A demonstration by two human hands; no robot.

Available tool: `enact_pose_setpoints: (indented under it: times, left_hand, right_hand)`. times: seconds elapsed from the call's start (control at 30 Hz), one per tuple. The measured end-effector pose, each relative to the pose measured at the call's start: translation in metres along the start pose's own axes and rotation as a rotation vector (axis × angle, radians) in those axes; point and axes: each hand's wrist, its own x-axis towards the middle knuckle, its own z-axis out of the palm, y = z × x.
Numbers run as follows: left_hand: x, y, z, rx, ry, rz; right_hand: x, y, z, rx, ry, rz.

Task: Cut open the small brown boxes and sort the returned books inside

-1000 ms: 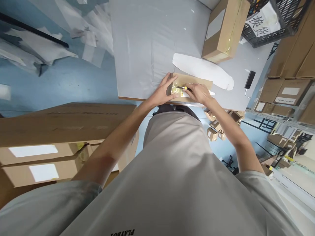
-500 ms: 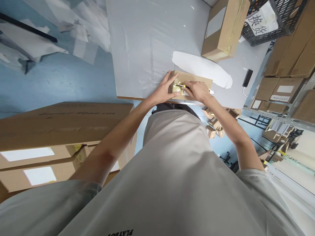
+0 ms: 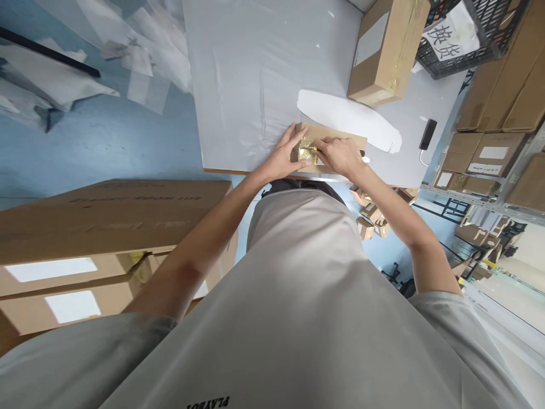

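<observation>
A small cardboard box (image 3: 314, 132) lies near the front edge of the table, with shiny clear tape (image 3: 305, 152) across its left part. My left hand (image 3: 280, 160) grips the box's left end, thumb along the near side and fingers on the far side. Closed in my right hand (image 3: 344, 157) is a yellow-and-black utility knife (image 3: 315, 149), pointing left onto the taped top. Most of its handle is hidden by the fingers; a dark end shows by the heel of the hand. Whether the blade has gone through the tape, I cannot tell.
Behind the box lies a long white paper-like piece (image 3: 349, 116) on the grey table (image 3: 230, 85). A larger carton (image 3: 383, 62) and a black crate (image 3: 464, 51) stand at the back right. A black device (image 3: 428, 134) with a white cable lies right. Big cartons (image 3: 106, 216) stand lower left.
My right hand has shifted very slightly left with the knife, and the knife's dark end now shows behind the hand. My left hand has stayed on the box.
</observation>
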Motion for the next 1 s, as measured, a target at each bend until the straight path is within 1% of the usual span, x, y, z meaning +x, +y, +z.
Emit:
enact_pose_setpoints:
  times: [0.07, 0.2, 0.3, 0.43, 0.63, 0.7, 0.77, 0.87, 0.9, 0.97, 1.0]
  left_hand:
    - [0.000, 0.001, -0.002, 0.025, -0.015, 0.015]
    - [-0.001, 0.004, -0.006, 0.069, -0.029, 0.022]
    - [-0.002, 0.006, -0.007, 0.080, -0.031, 0.015]
    - [-0.003, 0.008, -0.008, 0.067, -0.023, 0.009]
    - [-0.004, 0.010, -0.002, 0.073, -0.017, -0.043]
    - [-0.005, 0.011, 0.000, 0.062, 0.005, -0.064]
    - [-0.006, 0.014, 0.002, 0.048, 0.035, -0.081]
    - [-0.009, 0.017, 0.002, 0.013, 0.075, -0.122]
    - [-0.009, 0.018, 0.001, -0.003, 0.087, -0.144]
    - [-0.010, 0.019, 0.001, -0.028, 0.114, -0.189]
    - [-0.010, 0.020, 0.002, -0.036, 0.129, -0.205]
  right_hand:
    - [0.000, -0.006, -0.006, -0.015, -0.005, 0.008]
    - [0.001, -0.017, -0.018, -0.043, -0.092, 0.045]
    - [0.000, -0.018, -0.019, -0.048, -0.136, 0.079]
    - [-0.009, -0.008, -0.010, -0.068, -0.167, 0.130]
    - [-0.024, 0.015, 0.003, -0.084, -0.127, 0.112]
    - [-0.031, 0.034, 0.011, -0.086, -0.135, 0.159]
    - [-0.045, 0.065, 0.022, -0.089, -0.163, 0.245]
    - [-0.080, 0.135, 0.042, -0.113, -0.210, 0.381]
    - [-0.094, 0.161, 0.048, -0.134, -0.238, 0.463]
    - [-0.120, 0.209, 0.062, -0.099, -0.326, 0.554]
    - [-0.130, 0.229, 0.070, -0.085, -0.306, 0.581]
